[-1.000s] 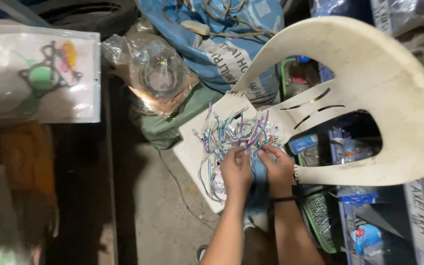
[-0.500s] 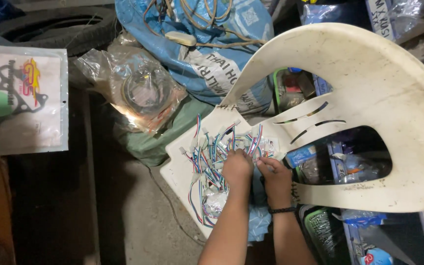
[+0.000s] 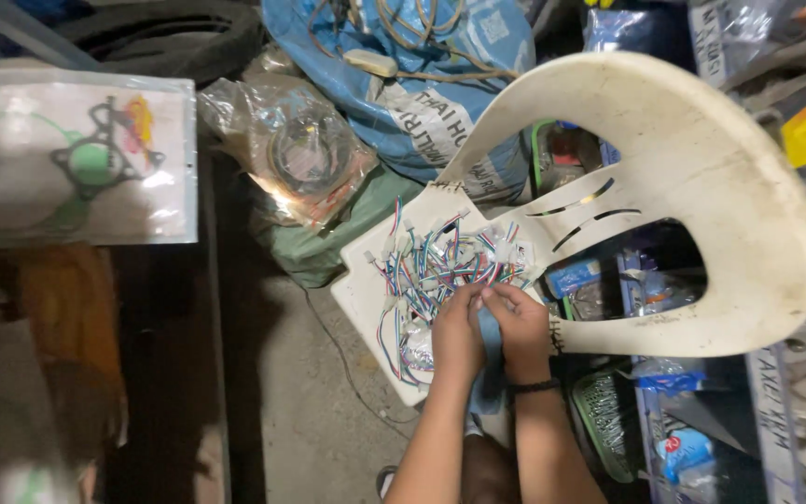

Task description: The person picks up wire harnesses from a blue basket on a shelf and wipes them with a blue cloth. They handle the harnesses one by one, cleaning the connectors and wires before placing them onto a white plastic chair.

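Cluttered storage floor, seen from your head camera: a white plastic chair (image 3: 701,187) lies tipped on its side among sacks and packets, its flat seat turned up so that it serves you as a worktop. On that seat sits a tangle of coloured wires (image 3: 440,266) with small white plugs, spread out where you can pick through it. Your left hand (image 3: 457,331) and right hand (image 3: 515,327) meet at the near edge of the tangle, fingertips pinched together on a strand or plug; which one, the view does not show. A dark band circles your right wrist. Behind the chair leans a blue sack (image 3: 422,84) with cords coiled on top, beside a clear bag (image 3: 305,154) holding a ring-shaped part. A clear packet (image 3: 76,159) of green gaskets lies at far left.
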